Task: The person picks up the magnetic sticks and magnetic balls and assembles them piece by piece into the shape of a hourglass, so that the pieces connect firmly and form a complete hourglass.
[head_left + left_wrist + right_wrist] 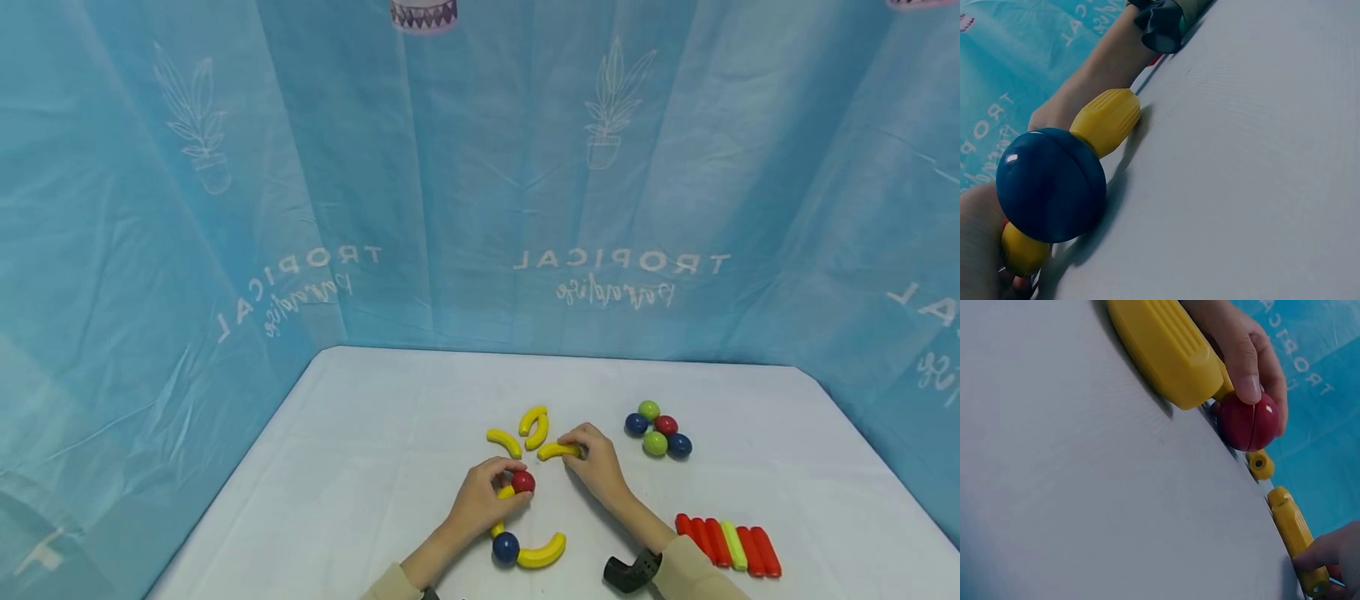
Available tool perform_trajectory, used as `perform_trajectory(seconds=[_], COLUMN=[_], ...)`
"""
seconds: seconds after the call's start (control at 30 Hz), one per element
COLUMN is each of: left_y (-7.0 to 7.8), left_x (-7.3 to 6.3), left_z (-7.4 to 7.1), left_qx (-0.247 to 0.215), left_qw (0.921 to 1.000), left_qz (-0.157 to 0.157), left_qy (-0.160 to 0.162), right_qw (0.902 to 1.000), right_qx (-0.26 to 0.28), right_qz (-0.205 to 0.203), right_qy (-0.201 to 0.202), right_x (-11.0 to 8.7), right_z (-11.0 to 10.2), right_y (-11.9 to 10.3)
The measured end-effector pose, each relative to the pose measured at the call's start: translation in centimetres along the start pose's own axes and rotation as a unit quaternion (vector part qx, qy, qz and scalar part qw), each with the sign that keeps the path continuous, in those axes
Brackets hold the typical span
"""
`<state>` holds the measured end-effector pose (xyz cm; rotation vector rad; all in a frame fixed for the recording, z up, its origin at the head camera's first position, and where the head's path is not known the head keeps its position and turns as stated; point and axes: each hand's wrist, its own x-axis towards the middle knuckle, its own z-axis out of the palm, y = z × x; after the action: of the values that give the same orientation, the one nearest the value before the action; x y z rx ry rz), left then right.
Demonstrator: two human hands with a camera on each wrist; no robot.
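Two hands work: left hand (480,498) fingers pinch one red ball (523,481); right hand (596,461) fingers grip one yellow curve (558,451).

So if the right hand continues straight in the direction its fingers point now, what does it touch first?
Probably the two nested yellow curved pieces, just beyond the yellow curved piece that the right hand already pinches; depth is uncertain.

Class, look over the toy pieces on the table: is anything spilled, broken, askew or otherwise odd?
Nothing is spilled or visibly damaged. One small oddity: in the row of red sticks at the right, a single yellow-green stick breaks the colour run. The balls sit clustered, and the yellow curved pieces lie loose near both hands.
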<state>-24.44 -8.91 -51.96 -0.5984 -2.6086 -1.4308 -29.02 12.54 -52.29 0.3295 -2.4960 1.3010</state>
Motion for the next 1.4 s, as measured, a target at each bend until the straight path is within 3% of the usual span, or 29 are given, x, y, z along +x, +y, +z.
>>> perform_trajectory(seconds=[0.3,0.43,0.6,0.77,1.0,1.2,1.4], left_y=[0.1,0.0,-0.1,-0.2,0.0,0.3,0.2], left_x=[0.0,0.2,0.1,-0.1,-0.1,0.0,0.1], left_z=[0.0,-0.1,-0.1,0.0,0.2,0.2,0.4], left_qx=[0.010,0.017,0.023,0.031,0.060,0.091,0.108], left_qw=[0.9995,0.9987,0.9986,0.9985,0.9970,0.9940,0.9925], left_qz=[-0.020,-0.031,-0.026,-0.021,-0.031,-0.052,-0.044], left_qy=[0.024,0.037,0.039,0.041,0.039,0.030,0.035], right_qw=[0.9998,0.9993,0.9975,0.9971,0.9973,0.9958,0.9949], right_qx=[-0.001,0.031,0.070,0.064,0.059,0.060,0.057], right_qz=[0.004,0.002,0.006,0.012,0.010,-0.005,-0.001], right_qy=[0.019,0.023,-0.004,-0.038,-0.043,-0.069,-0.084], right_x=[-1.5,-2.2,-3.0,-3.5,-3.8,-3.9,-3.9], right_z=[-0.8,-0.9,-0.4,0.2,0.3,0.4,0.2], right_y=[0.5,-0.1,-1.3,-2.2,-2.6,-2.8,-2.7])
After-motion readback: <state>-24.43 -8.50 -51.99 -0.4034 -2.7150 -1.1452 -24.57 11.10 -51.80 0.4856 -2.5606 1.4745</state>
